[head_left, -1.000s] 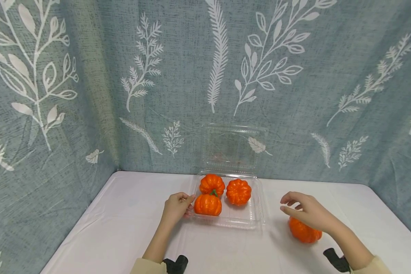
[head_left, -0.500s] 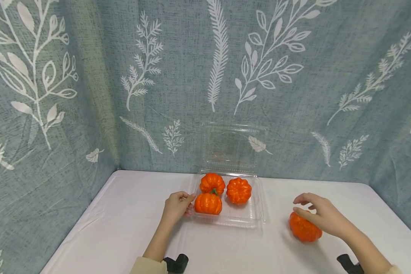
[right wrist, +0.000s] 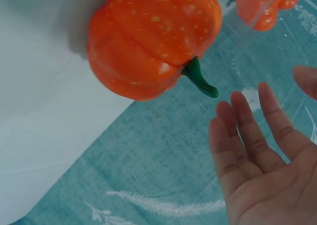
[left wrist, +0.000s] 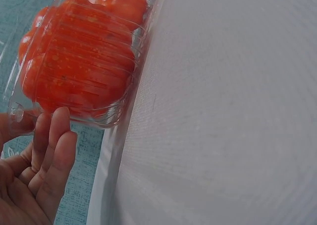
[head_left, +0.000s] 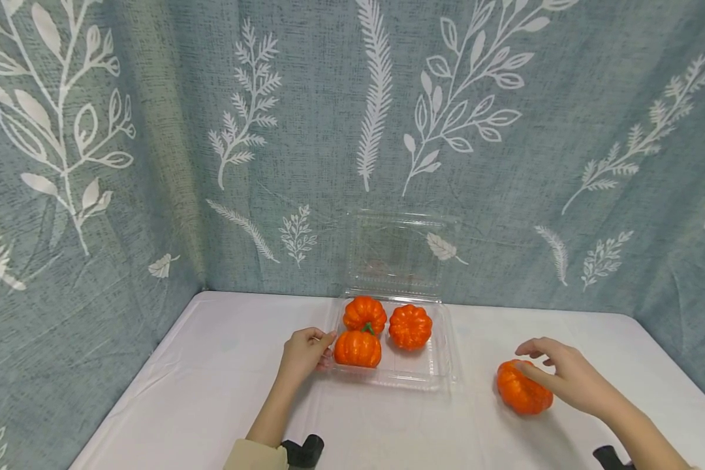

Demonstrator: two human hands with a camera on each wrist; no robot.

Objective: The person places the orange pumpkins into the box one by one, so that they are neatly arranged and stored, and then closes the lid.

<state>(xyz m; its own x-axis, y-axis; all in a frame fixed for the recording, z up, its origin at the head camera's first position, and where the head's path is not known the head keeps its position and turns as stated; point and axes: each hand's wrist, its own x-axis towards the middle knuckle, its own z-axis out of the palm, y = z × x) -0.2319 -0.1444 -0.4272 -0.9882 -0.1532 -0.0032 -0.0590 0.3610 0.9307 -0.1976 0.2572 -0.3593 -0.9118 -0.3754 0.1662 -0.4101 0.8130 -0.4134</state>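
A clear plastic box (head_left: 440, 346) with its lid raised holds three orange pumpkins, two stacked front to back at its left (head_left: 358, 350) and one at its right (head_left: 410, 327). My left hand (head_left: 303, 356) pinches the box's front left edge between thumb and fingers; the left wrist view shows that hand (left wrist: 37, 178) at the box corner. On the table to the right lies a fourth pumpkin (head_left: 523, 388). My right hand (head_left: 572, 376) hovers beside and above it, fingers apart. In the right wrist view, a gap separates the hand (right wrist: 270, 170) from the green-stemmed pumpkin (right wrist: 153, 41).
The white-covered table (head_left: 211, 365) meets a blue-green curtain (head_left: 329, 130) with white leaf prints at the back and sides. The transparent lid (head_left: 396, 251) stands up against the curtain.
My right hand has moved rightward and slightly down, from over the loose pumpkin's upper left to its right side. The left hand and the box have stayed in place.
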